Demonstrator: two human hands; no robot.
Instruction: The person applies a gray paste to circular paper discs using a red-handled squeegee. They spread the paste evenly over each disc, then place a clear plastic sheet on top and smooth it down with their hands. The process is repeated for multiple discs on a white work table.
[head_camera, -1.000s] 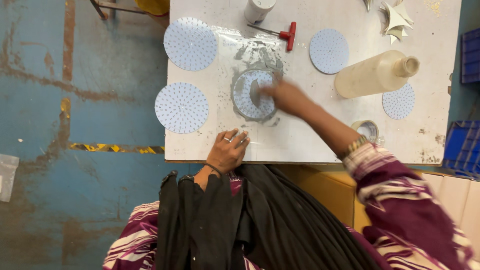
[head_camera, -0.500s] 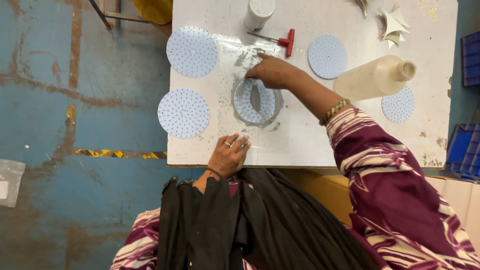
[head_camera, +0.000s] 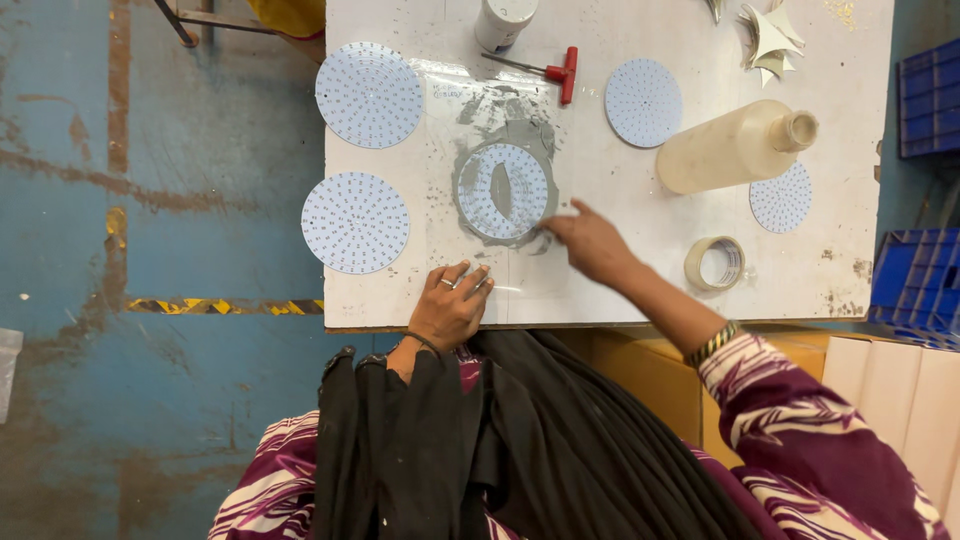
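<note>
Right hand (head_camera: 590, 240) withdrawn to disc (head_camera: 503, 190) edge

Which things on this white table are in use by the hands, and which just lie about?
In use: right hand, grey-smeared round dotted disc, left hand, clear plastic sheet.
Lying about: cream plastic bottle, tape roll, red-handled tool, clean dotted discs.

My left hand (head_camera: 450, 305) rests flat, fingers loosely spread; my right hand (head_camera: 592, 240) reaches forward, arm extended, fingertips pressing down.
</note>
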